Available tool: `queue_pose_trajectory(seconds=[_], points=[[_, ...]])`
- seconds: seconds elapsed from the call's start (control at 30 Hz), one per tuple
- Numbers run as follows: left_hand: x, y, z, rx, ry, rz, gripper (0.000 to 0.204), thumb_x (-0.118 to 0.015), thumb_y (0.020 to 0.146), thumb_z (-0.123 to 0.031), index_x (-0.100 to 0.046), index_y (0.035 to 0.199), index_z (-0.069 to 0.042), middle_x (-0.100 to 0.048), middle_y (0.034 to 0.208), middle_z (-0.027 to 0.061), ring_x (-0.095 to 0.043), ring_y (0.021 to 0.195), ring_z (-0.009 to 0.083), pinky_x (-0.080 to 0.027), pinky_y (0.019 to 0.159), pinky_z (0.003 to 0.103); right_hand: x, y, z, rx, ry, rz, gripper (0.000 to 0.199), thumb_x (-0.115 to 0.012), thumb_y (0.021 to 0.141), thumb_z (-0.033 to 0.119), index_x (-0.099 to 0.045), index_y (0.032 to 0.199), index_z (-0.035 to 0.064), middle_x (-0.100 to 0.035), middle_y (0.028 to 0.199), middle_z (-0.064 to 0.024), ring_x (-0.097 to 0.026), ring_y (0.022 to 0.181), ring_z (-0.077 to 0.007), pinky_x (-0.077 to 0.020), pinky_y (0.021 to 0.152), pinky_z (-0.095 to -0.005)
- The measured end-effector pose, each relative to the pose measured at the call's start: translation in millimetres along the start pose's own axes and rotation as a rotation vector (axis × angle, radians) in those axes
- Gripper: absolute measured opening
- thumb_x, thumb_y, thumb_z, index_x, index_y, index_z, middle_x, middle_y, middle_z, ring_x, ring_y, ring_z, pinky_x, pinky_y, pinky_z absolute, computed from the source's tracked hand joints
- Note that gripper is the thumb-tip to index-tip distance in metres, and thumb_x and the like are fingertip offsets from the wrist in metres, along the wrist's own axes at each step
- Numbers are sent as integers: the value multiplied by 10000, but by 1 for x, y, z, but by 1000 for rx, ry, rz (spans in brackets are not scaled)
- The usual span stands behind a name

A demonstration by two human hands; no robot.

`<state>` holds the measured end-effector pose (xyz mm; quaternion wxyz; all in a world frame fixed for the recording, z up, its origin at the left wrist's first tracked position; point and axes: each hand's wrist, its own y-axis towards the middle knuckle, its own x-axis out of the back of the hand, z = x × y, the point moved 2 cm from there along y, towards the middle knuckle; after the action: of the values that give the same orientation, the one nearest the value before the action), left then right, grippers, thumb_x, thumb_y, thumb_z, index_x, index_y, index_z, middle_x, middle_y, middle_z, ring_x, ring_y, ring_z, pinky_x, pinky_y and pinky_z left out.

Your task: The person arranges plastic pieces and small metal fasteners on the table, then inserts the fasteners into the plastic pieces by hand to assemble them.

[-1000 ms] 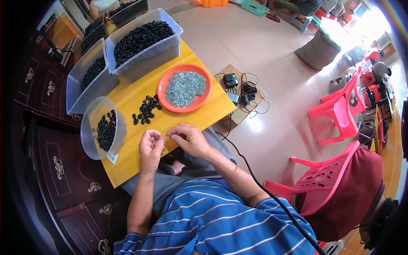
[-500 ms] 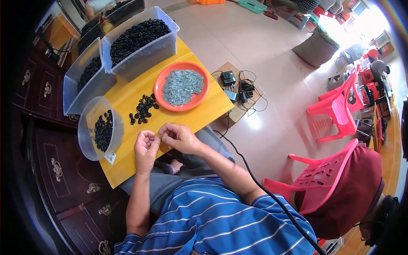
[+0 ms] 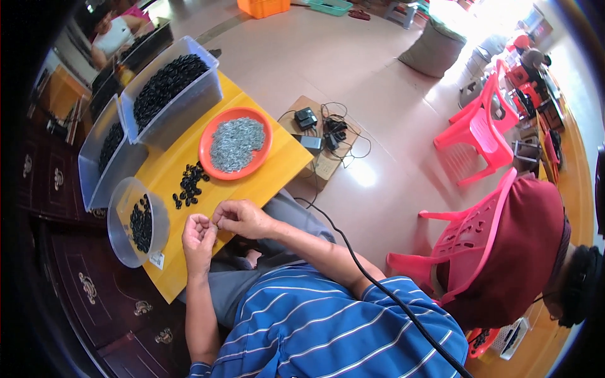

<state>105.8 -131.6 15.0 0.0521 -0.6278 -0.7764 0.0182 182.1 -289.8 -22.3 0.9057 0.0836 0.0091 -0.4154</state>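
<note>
Where hands [image 3: 199,240] [image 3: 246,219] meet, black pieces [image 3: 190,183] beyond, orange plate [image 3: 257,162]

Right hand [image 3: 244,219] now nearer left hand [image 3: 200,240]; more of co-worker [image 3: 113,38] shows.

We count two hands [image 3: 242,219], one yellow table [image 3: 285,151], one orange plate [image 3: 259,159] of clear slivers [image 3: 236,143], one round tub [image 3: 160,223] and two bluish rectangular bins [image 3: 183,118] — those last three holding black pieces [image 3: 167,88]. One loose cluster [image 3: 191,183] lies out too — its pieces overlap beyond our counting.
</note>
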Motion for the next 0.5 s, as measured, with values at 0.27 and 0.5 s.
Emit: queue_pose_trajectory(seconds=[0.27, 0.5], points=[[6, -25, -16, -44, 18, -33, 186, -630, 938, 15, -537, 1066, -81, -565, 930, -19, -535, 782, 30, -439, 680, 172, -22, -17, 3, -7, 246, -4, 116, -641, 984, 66, -661, 1093, 32, -627, 881, 19, -577, 798, -62, -506, 719, -238], [-18, -36, -36, -169, 7, 3, 210, -633, 941, 34, -550, 1110, -60, -579, 969, -10, -560, 840, 42, -468, 744, 190, -7, -37, 15, -73, 559, -22, 151, -675, 980, 71, -637, 1126, 56, -643, 1010, 11, -629, 882, -81, -543, 816, -247]])
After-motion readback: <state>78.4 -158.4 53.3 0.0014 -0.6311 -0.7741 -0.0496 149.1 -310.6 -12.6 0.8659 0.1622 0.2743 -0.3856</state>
